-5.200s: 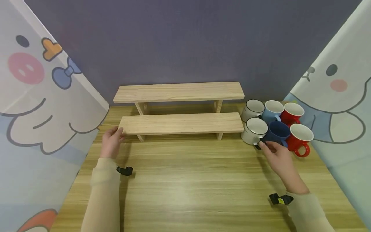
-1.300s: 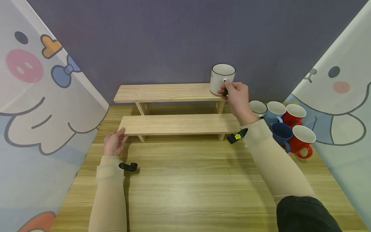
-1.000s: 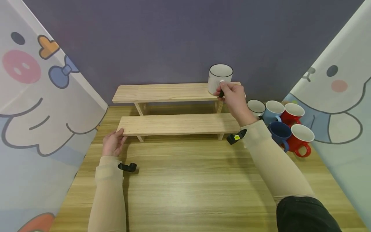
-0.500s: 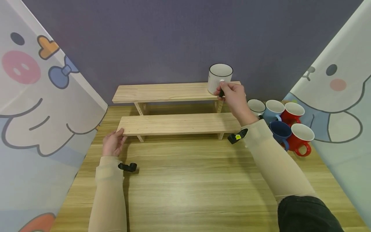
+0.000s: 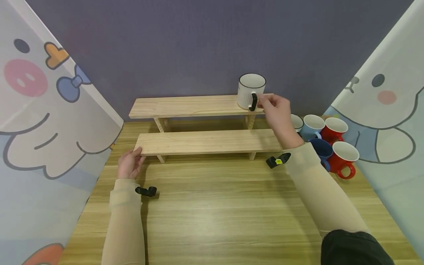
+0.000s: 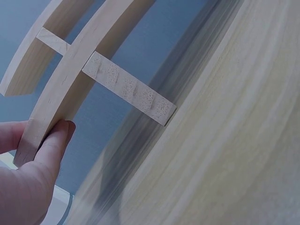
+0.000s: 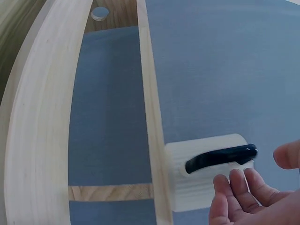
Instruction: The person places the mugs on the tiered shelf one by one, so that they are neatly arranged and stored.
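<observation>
A white mug (image 5: 250, 94) with a black rim and black handle stands upright near the right end of the upper wooden shelf (image 5: 185, 106). My right hand (image 5: 276, 112) is just right of its handle, thumb and fingers apart around nothing. In the right wrist view the fingertips (image 7: 236, 177) lie close beside the black handle (image 7: 220, 158). My left hand (image 5: 130, 163) pinches the left end of the lower wooden shelf (image 5: 205, 142), thumb on one face and fingers on the other. The left wrist view shows that grip on the shelf end (image 6: 35, 140).
Right of the shelves, another white black-rimmed mug (image 5: 296, 121) stands partly hidden by my right arm. Beside it are a light blue mug (image 5: 312, 127), a dark blue mug (image 5: 321, 149) and two red mugs (image 5: 344, 156). A grey wall (image 5: 198, 48) rises close behind the shelves.
My right hand gripped the white mug from the group at right and set it on the upper shelf. Now it has let go of the handle and moved slightly right. The left hand keeps its grip.
</observation>
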`<act>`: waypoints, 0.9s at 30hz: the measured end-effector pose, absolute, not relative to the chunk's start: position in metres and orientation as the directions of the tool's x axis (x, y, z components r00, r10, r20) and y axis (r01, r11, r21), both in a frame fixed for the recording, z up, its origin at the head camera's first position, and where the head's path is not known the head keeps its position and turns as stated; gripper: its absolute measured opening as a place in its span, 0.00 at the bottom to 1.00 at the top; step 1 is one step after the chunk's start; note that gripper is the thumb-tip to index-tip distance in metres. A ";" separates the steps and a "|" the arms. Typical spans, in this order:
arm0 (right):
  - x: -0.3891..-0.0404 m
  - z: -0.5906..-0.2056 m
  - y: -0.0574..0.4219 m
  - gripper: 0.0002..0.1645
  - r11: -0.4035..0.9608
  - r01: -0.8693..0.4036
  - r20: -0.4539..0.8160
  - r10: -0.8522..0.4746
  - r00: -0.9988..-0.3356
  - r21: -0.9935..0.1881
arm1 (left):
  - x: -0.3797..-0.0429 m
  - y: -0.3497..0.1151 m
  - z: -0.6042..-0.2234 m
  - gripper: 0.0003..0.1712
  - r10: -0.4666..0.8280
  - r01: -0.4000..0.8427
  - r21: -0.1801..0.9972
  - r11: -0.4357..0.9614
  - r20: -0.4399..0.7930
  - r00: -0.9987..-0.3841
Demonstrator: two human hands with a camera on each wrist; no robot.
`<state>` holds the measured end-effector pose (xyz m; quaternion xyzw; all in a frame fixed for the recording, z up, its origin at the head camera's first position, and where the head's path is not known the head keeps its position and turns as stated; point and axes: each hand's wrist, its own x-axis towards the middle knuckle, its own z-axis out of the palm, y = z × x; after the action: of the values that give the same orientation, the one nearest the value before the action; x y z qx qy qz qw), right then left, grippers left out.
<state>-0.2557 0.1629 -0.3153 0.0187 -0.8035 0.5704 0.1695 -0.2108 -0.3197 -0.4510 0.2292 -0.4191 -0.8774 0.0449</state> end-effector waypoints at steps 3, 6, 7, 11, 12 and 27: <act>-0.248 -0.314 0.170 0.26 0.373 -0.224 0.308 0.182 -0.934 -0.900 | -0.211 -0.319 -0.451 0.19 -0.269 -0.116 0.757 -0.643 -0.365 -0.891; -0.239 -0.310 0.178 0.26 0.373 -0.229 0.317 0.194 -0.928 -0.899 | -0.210 -0.319 -0.451 0.20 -0.264 -0.116 0.751 -0.651 -0.367 -0.892; -0.235 -0.310 0.180 0.25 0.363 -0.235 0.320 0.197 -0.927 -0.902 | -0.210 -0.319 -0.451 0.20 -0.263 -0.118 0.751 -0.650 -0.368 -0.892; -0.223 -0.308 0.192 0.24 0.316 -0.261 0.331 0.194 -0.923 -0.912 | -0.209 -0.320 -0.450 0.21 -0.260 -0.122 0.744 -0.657 -0.375 -0.890; -0.220 -0.308 0.196 0.24 0.301 -0.266 0.331 0.193 -0.924 -0.916 | -0.209 -0.320 -0.450 0.21 -0.260 -0.124 0.743 -0.658 -0.378 -0.888; -0.176 -0.318 0.252 0.19 0.192 -0.302 0.343 0.231 -0.911 -0.934 | -0.210 -0.321 -0.451 0.20 -0.248 -0.130 0.727 -0.675 -0.390 -0.887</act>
<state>-0.1755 0.2518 -0.3177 0.0239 -0.7429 0.6351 0.2101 -0.2098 -0.3213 -0.4513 0.2356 -0.4020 -0.8842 0.0334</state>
